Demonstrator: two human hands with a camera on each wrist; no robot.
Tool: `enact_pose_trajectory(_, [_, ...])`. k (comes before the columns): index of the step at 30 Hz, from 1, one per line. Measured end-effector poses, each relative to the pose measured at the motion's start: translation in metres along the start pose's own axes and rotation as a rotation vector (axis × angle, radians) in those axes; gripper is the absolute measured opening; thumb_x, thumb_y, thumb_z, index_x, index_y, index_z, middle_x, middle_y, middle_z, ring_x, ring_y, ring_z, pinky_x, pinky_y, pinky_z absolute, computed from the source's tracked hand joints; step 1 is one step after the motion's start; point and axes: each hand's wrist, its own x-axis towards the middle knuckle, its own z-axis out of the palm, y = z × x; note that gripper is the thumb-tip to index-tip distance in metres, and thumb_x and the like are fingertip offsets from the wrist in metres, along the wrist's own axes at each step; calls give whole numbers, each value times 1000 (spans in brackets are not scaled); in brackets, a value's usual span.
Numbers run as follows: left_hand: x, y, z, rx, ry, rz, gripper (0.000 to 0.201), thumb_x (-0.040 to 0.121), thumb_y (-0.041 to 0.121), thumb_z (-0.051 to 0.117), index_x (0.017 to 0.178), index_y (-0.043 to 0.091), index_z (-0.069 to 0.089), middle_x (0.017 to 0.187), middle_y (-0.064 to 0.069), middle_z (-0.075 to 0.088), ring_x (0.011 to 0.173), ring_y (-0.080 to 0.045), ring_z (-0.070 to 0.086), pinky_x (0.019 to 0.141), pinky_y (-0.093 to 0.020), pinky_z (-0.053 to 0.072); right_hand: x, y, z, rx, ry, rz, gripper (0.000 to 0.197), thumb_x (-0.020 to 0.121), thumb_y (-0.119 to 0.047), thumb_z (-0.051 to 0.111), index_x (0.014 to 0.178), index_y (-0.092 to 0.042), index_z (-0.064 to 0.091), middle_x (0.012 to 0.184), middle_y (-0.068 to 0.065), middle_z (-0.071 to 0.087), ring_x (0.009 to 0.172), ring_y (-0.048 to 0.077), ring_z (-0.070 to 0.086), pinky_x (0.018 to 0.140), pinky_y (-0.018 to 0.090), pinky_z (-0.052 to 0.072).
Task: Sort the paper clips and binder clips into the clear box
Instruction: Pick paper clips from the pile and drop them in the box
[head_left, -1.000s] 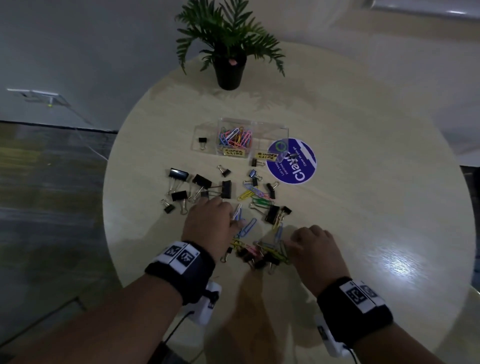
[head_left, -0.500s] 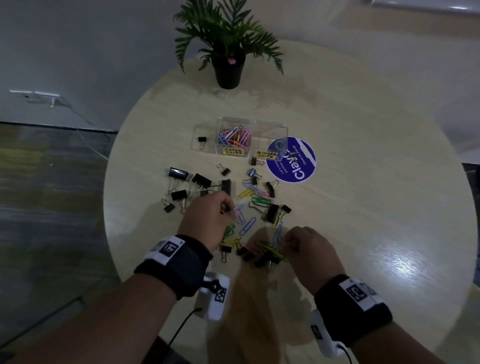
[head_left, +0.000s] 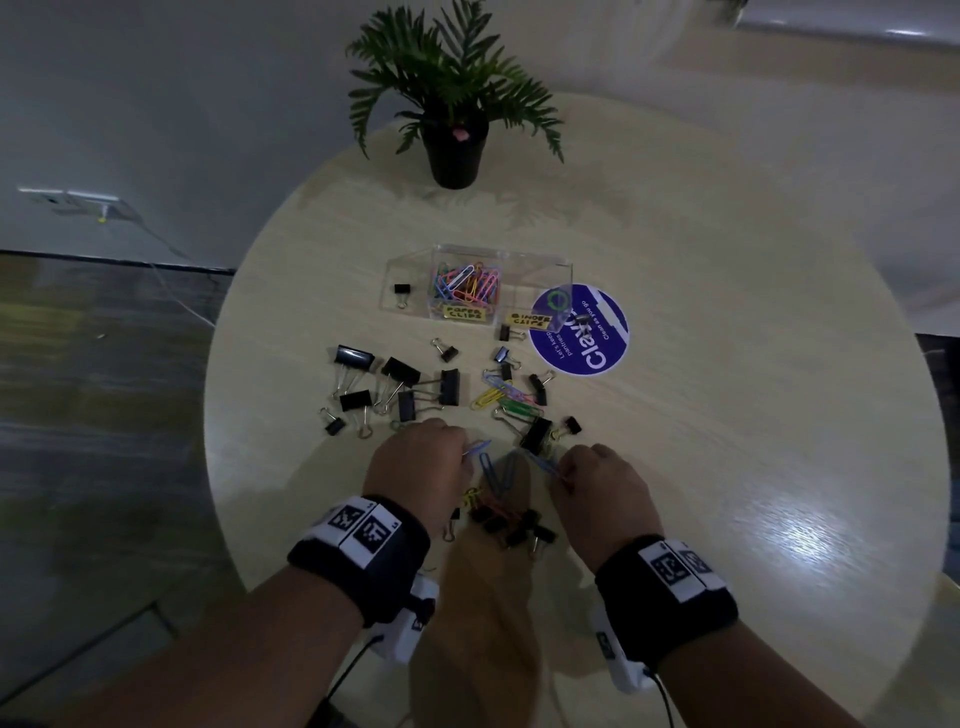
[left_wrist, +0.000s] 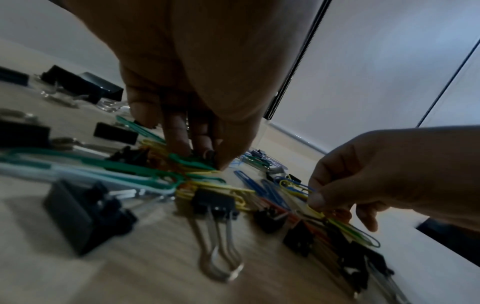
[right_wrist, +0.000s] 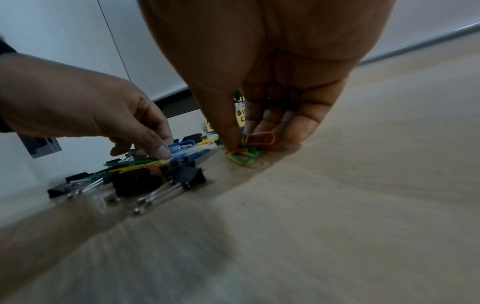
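A clear box (head_left: 540, 270) stands mid-table; its middle compartment holds coloured paper clips (head_left: 467, 283) and its left compartment one black binder clip (head_left: 401, 291). Loose paper clips (head_left: 501, 397) and black binder clips (head_left: 397, 382) lie scattered in front of it. My left hand (head_left: 462, 453) pinches paper clips, a blue one (right_wrist: 182, 145) and a green one (left_wrist: 192, 162), low over the near pile (head_left: 506, 522). To the right of that pile my right hand (head_left: 563, 474) pinches a small bunch of orange, yellow and green paper clips (right_wrist: 249, 150) against the tabletop.
The round wooden table (head_left: 727, 415) drops off to dark floor at the left. A potted plant (head_left: 454, 150) stands at the far edge. A round blue sticker (head_left: 587, 343) lies right of the box. Large binder clips (left_wrist: 215, 207) lie under my wrists.
My left hand has gone from resting on the pile to pinching a blue clip. My right hand has gathered clips and drawn them slightly away from the pile.
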Motion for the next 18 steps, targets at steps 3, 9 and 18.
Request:
enact_pose_trajectory(3, [0, -3, -5, -51, 39, 30, 14, 89, 29, 59, 94, 20, 68, 91, 2, 62, 88, -20, 55, 68, -30, 43, -1, 1, 1, -31, 11, -78, 13, 83, -24, 57, 87, -12, 61, 89, 11, 58, 88, 35, 55, 73, 38, 45])
enact_pose_trajectory(9, [1, -10, -31, -337, 93, -48, 6, 91, 30, 60, 91, 25, 64, 87, 10, 59, 74, -8, 57, 67, -29, 48, -7, 6, -20, 52, 46, -156, 2, 80, -21, 62, 80, -21, 60, 75, 3, 58, 71, 30, 58, 62, 34, 46])
enact_pose_trajectory(18, [79, -10, -91, -637, 314, -141, 6, 85, 26, 69, 83, 20, 73, 71, 4, 70, 65, -14, 67, 68, -30, 56, 49, -28, -81, 422, 258, -115, 8, 80, -26, 72, 77, -30, 66, 69, -12, 66, 63, -5, 58, 56, 3, 36])
